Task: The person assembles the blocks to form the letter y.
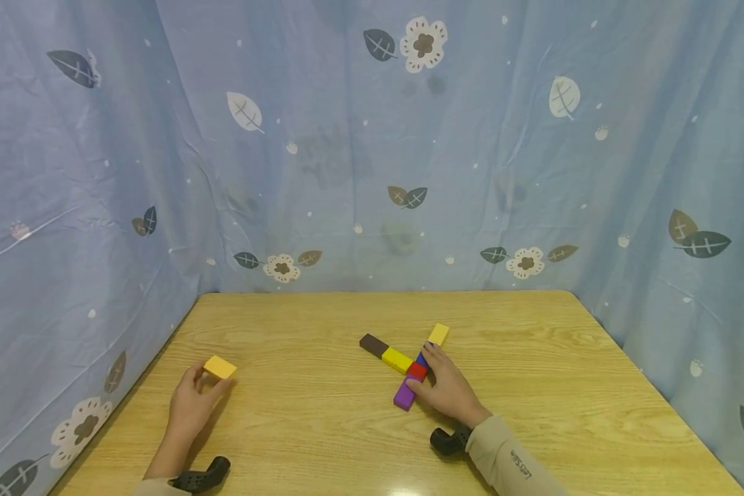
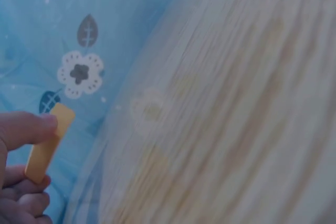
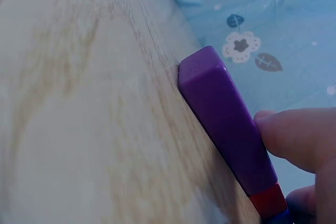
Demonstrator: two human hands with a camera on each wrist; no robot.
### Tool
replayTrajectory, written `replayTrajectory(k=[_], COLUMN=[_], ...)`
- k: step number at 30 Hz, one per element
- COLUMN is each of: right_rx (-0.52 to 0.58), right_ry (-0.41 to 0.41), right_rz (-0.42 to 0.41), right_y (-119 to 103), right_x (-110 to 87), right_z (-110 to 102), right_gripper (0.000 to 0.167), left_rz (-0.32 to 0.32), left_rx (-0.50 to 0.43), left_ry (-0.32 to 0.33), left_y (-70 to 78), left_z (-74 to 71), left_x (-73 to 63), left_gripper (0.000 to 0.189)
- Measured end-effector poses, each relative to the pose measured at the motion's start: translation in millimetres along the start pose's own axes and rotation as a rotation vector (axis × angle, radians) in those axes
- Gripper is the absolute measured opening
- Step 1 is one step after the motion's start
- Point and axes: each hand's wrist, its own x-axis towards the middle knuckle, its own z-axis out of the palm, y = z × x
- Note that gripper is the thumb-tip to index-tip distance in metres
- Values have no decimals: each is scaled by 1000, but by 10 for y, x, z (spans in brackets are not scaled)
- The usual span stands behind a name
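Near the table's left side, my left hand (image 1: 189, 406) pinches an orange-yellow block (image 1: 220, 367) between thumb and fingers; the left wrist view shows this block (image 2: 50, 142) edge-on. My right hand (image 1: 451, 389) rests at a row of blocks, its thumb against the side of the purple block (image 3: 226, 121) and its fingers over the blue block (image 1: 421, 359). Between purple and blue sits a red block (image 1: 417, 370), with a light yellow block (image 1: 439, 334) at the far end. A bright yellow block (image 1: 397, 359) and a dark brown block (image 1: 374, 345) branch off to the left from the red one.
The wooden table (image 1: 297, 399) has a blue patterned curtain (image 1: 347, 138) behind it and along both sides. A black device is worn on each wrist, the left one (image 1: 204, 475) and the right one (image 1: 449, 441) low over the table.
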Motion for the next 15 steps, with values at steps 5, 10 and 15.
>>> replayTrajectory(k=[5,10,15], right_rx=[-2,-2,-1], right_ry=[-6,-8,-2], right_rz=[2,3,-1], right_y=[-1,8,9], right_x=[6,6,7], right_z=[-3,4,0], right_gripper=[78,78,77], left_rz=[31,58,87], left_rx=[-26,-26,-22], left_ry=[-24,-30,-46], left_y=[28,67,89], left_z=[24,49,63], left_x=[-8,-34,-36], left_gripper=[90,89,87])
